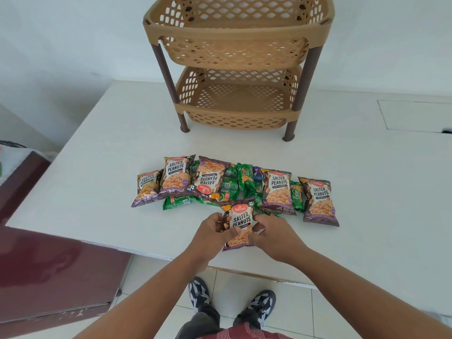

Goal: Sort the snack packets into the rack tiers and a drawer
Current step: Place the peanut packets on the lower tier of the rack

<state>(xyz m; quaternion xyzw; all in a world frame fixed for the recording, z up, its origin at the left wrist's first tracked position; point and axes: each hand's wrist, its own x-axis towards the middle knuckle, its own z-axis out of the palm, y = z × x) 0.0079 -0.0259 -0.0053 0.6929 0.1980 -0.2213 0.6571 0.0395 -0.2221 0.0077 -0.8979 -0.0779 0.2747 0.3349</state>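
Observation:
Both hands hold one salted peanuts packet upright just above the white table near its front edge. My left hand grips its left side and my right hand grips its right side. Behind it a row of packets lies flat: several more brown salted peanuts packets and several green packets, partly overlapping, plus a small purple one mostly hidden. The tan plastic rack with dark brown legs stands at the back, its two visible tiers holding nothing.
A maroon cabinet stands to the left below the table edge. A rectangular panel outline lies in the tabletop at the far right. My shoes rest on the tiled floor under the table's front edge.

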